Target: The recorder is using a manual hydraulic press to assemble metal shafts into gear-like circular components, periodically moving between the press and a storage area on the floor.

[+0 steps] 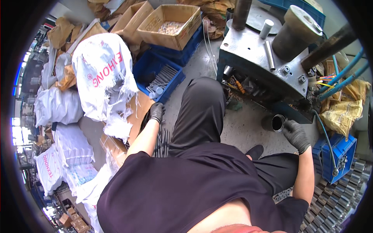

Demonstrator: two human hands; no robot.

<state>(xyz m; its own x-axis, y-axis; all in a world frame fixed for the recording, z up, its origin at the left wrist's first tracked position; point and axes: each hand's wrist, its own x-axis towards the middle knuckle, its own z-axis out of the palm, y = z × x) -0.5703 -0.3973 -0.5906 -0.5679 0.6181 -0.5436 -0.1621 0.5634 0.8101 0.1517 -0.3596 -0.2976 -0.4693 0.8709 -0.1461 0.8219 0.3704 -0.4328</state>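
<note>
My left hand (157, 112), in a dark glove, is down beside my knee with its fingers curled; what they close on, if anything, is hidden. Just beyond it stands a blue crate (175, 82) holding grey metal rods (165, 74) and a few pale round-ended pieces. More dark rods (162, 141) lie in a bundle under my left forearm. On the other side, my right hand (296, 136), also gloved, has its fingers closed at the rim of a dark, hollow cylindrical cup (276, 123) close to the floor. The inside of the cup looks black.
A heavy machine bench (248, 50) stands ahead on the right, carrying a thick metal cylinder (291, 37), a short rod (269, 55) and a small upright pin (266, 29). White sacks (103, 73) and an open cardboard box (186, 37) crowd the left. Stacked metal pieces (334, 202) lie behind a blue bin (342, 155).
</note>
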